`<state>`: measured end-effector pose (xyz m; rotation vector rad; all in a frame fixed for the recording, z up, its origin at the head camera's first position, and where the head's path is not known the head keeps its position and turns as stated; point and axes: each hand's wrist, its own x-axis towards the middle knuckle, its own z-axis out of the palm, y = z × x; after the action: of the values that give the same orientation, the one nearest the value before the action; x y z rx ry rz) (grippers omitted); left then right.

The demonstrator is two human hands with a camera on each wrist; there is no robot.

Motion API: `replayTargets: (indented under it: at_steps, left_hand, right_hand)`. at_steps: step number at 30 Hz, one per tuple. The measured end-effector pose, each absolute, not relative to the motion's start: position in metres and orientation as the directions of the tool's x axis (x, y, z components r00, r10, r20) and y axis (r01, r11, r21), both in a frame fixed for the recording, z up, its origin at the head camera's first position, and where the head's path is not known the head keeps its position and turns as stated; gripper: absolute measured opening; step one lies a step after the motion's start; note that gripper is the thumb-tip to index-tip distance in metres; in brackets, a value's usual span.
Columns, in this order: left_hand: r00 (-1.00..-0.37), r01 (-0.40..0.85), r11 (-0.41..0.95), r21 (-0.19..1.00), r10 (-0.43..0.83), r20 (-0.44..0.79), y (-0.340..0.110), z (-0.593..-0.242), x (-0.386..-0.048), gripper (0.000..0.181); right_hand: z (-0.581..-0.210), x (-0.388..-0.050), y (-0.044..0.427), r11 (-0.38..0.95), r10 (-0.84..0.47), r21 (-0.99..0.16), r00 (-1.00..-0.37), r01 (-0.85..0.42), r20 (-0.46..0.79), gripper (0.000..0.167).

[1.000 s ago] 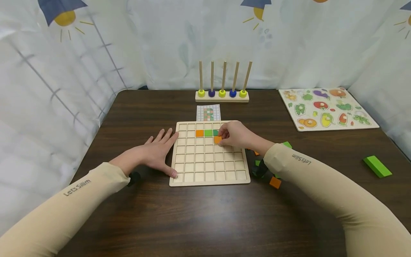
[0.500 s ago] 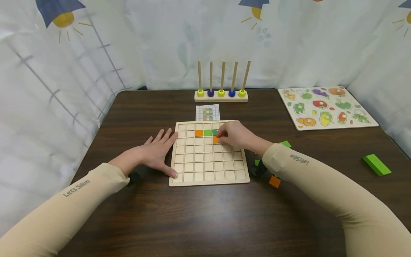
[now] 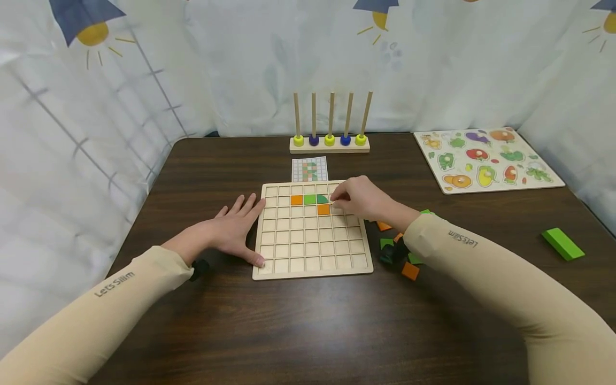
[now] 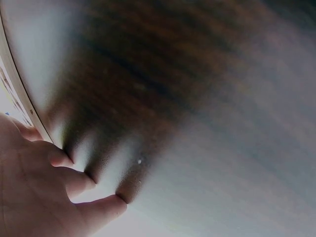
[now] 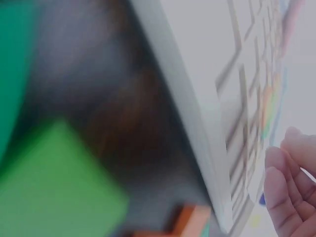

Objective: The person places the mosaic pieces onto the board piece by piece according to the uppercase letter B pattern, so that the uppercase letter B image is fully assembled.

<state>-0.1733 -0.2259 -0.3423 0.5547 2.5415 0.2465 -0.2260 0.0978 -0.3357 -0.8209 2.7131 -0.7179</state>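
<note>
While left hand spreads fingers, touching board, right hand bends fingers beside 4 tiles on it; cannot tell whether gripping anything.

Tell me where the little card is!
In the head view, the card lies midway across, just beyond the grid board, in front of the peg stand.

passable: tabletop in front of grid board | blocked: behind, peg rack; right, loose tiles; left, left grip
</note>
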Motion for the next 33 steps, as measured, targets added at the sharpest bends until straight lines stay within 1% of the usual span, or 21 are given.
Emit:
replayTargets:
  at_steps: [3,7,11,17,22,28,30,33]
  left_hand:
    - [-0.779,0.339,0.899,0.277,0.433,-0.453,-0.226,-0.342,-0.173,0.143]
    - [-0.780,0.337,0.900,0.276,0.431,-0.454,-0.226,-0.342,-0.173,0.143]
    - [-0.782,0.334,0.903,0.271,0.426,-0.455,-0.225,-0.342,-0.173,0.143]
    - [-0.781,0.327,0.903,0.280,0.425,-0.458,-0.224,-0.342,-0.172,0.143]
    - [-0.783,0.323,0.905,0.277,0.420,-0.459,-0.225,-0.340,-0.173,0.144]
    - [-0.781,0.329,0.903,0.277,0.426,-0.457,-0.225,-0.341,-0.174,0.144]
    - [-0.780,0.331,0.902,0.278,0.428,-0.457,-0.225,-0.341,-0.174,0.144]
    - [-0.779,0.333,0.901,0.279,0.430,-0.457,-0.224,-0.340,-0.174,0.143]
  right_hand:
    - [-0.332,-0.229,0.117,0.735,-0.552,-0.508,-0.832,-0.449,-0.064,0.021]
    - [-0.331,-0.232,0.150,0.765,-0.509,-0.506,-0.855,-0.397,-0.099,0.021]
    - [-0.332,-0.233,0.182,0.798,-0.468,-0.479,-0.877,-0.365,-0.112,0.021]
    - [-0.335,-0.230,0.214,0.818,-0.456,-0.455,-0.879,-0.351,-0.142,0.023]
    - [-0.340,-0.230,0.212,0.805,-0.494,-0.451,-0.857,-0.386,-0.148,0.027]
    - [-0.342,-0.237,0.185,0.760,-0.590,-0.437,-0.793,-0.482,-0.151,0.031]
    - [-0.343,-0.239,0.178,0.744,-0.621,-0.421,-0.770,-0.520,-0.146,0.031]
    - [-0.344,-0.241,0.172,0.735,-0.639,-0.400,-0.756,-0.547,-0.140,0.028]
